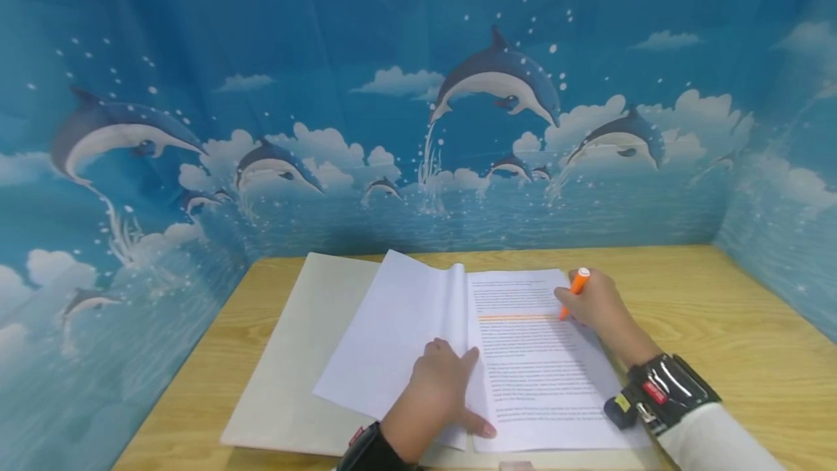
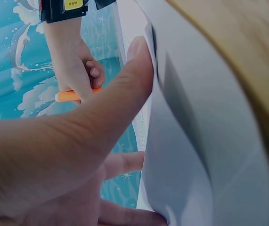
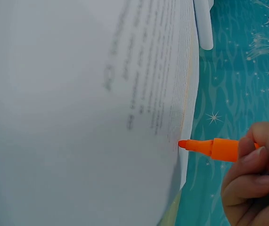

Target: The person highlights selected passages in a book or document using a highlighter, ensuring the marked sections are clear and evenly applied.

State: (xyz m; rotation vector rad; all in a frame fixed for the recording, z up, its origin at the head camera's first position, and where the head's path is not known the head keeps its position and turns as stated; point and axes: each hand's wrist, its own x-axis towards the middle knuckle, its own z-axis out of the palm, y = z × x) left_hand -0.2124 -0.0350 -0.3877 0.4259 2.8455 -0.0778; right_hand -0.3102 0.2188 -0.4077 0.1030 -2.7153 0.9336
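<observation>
Orange with a white end, the highlighter (image 1: 576,285) is pinched in your right hand (image 1: 598,304), fingers curled, its tip against the printed page (image 1: 523,362) at the right end of an orange line (image 1: 519,317). Your left hand (image 1: 439,381), fingers spread and gripping nothing, rests by the fold between that page and a blank sheet (image 1: 386,333), above the cream cover (image 1: 277,376) on the surface (image 1: 752,325).

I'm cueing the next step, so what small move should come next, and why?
Probably the right hand should lift the orange highlighter clear of the printed page: its tip is at the right end of the orange line, which already runs across nearly the whole text width.
</observation>
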